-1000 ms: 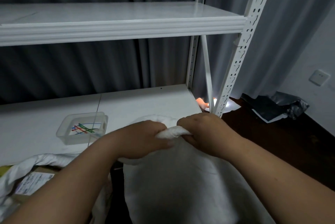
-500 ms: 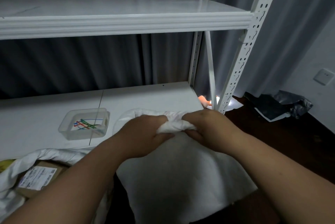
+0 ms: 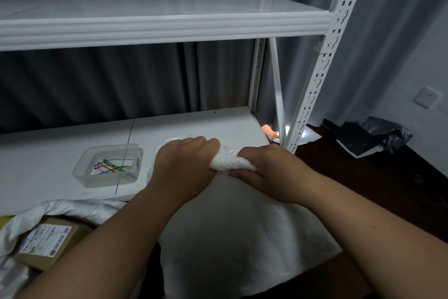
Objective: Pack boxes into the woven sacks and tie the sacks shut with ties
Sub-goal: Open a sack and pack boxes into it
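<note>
**Sack neck gathered; tie not yet applied**

Head view. The white woven sack (image 3: 232, 238) stood against the front edge of the lower shelf (image 3: 48, 167), its body hanging below the hands. The mouth had been bunched into a twisted neck (image 3: 230, 161) running between the two hands. The left hand (image 3: 184, 165) was clamped around the neck's left end, fingers curled over the fabric. The right hand (image 3: 261, 172) was clamped on the right end, thumb and fingers wrapped round it. The hands sat close together, with a short length of twisted fabric exposed between them.

The ties (image 3: 111, 165), several coloured strips, lay in a clear tray (image 3: 82, 172) on the shelf, just left of the left hand. A second sack (image 3: 60, 209) lay open at lower left with a labelled box (image 3: 48, 243) inside it.

Handling assessment: the woven fabric appeared thin, soft and pliable, and likely slick, so a gathered neck would tend to spring open if released. The sack's weight could not be judged; its contents were hidden. The best hold seemed to be the twisted neck itself, kept tight by one hand while the other reached for a tie. The tie should probably go on the exposed section between the hands.
</note>
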